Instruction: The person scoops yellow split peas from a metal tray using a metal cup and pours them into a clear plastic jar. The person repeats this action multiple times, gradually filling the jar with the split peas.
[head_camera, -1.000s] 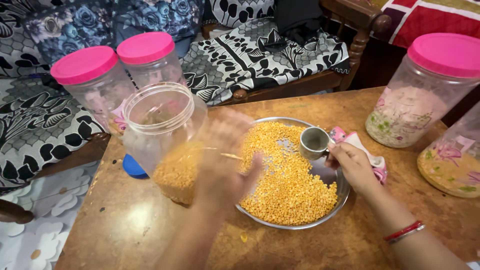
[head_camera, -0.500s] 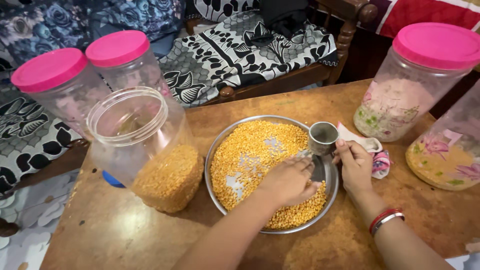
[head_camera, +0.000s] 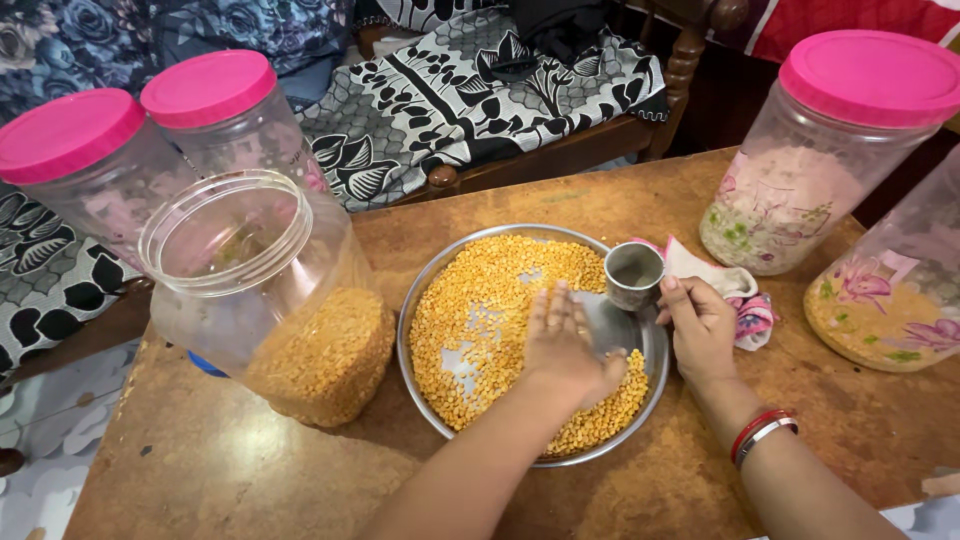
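A round steel plate (head_camera: 420, 300) on the wooden table (head_camera: 250, 470) holds a spread of yellow split lentils (head_camera: 490, 290). My left hand (head_camera: 565, 345) lies flat on the lentils near the plate's middle, fingers together. My right hand (head_camera: 700, 325) grips a small steel cup (head_camera: 633, 275) at the plate's right rim, mouth tilted toward the plate. An open clear plastic jar (head_camera: 260, 290), partly filled with the same lentils, leans at the plate's left.
Two pink-lidded clear jars (head_camera: 205, 100) stand behind the open jar. At the right stand a pink-lidded jar (head_camera: 820, 150) of pale grain and another jar (head_camera: 890, 290). A patterned cloth (head_camera: 745, 300) lies by my right hand. A wooden bench with printed fabric is behind.
My left hand left the open jar, moved right onto the lentils in the plate and now lies flatter. The cup stays by the plate's right rim.
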